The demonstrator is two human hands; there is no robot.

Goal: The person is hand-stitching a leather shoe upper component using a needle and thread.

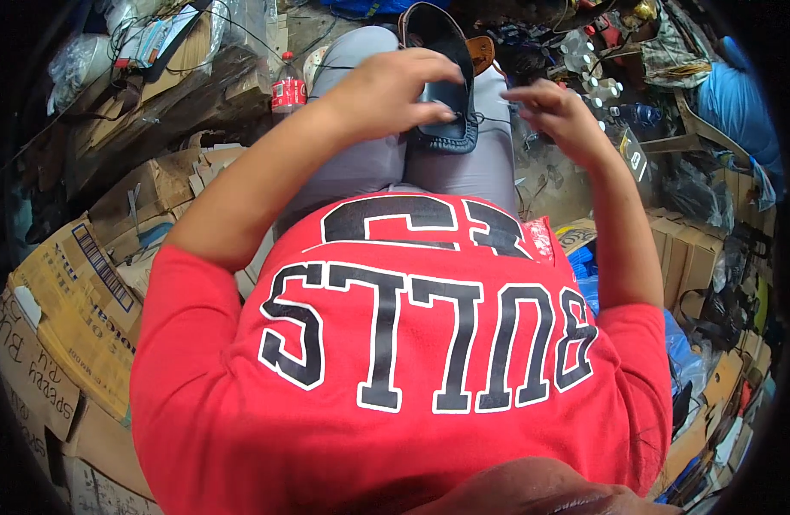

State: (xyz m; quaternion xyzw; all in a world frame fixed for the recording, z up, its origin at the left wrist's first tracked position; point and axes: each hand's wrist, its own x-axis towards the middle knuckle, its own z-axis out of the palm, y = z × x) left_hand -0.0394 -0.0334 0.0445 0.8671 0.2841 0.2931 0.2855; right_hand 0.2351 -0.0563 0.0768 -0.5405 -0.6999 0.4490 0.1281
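A black moccasin-style shoe (451, 137) lies upright along my lap, between my grey-trousered thighs, its gathered toe toward me. My left hand (402, 90) reaches over the shoe's left side; its thumb and curled fingers are apart above the opening, and I cannot tell how firmly they touch it. To the right of the shoe, my right hand (556, 116) is raised with fingertips drawn together; what they pinch, if anything, is too small to make out. Dark thread (491, 117) shows beside the shoe's right edge. A brown leather piece (481, 53) sits against its far right side.
A red-labelled soda bottle (288, 86) stands left of my knee. Flattened cardboard boxes (77, 300) crowd the left. Several small bottles (597, 86) and plastic scraps are strewn at the far right, near a blue bag (734, 103). More cardboard (683, 249) lies by my right elbow.
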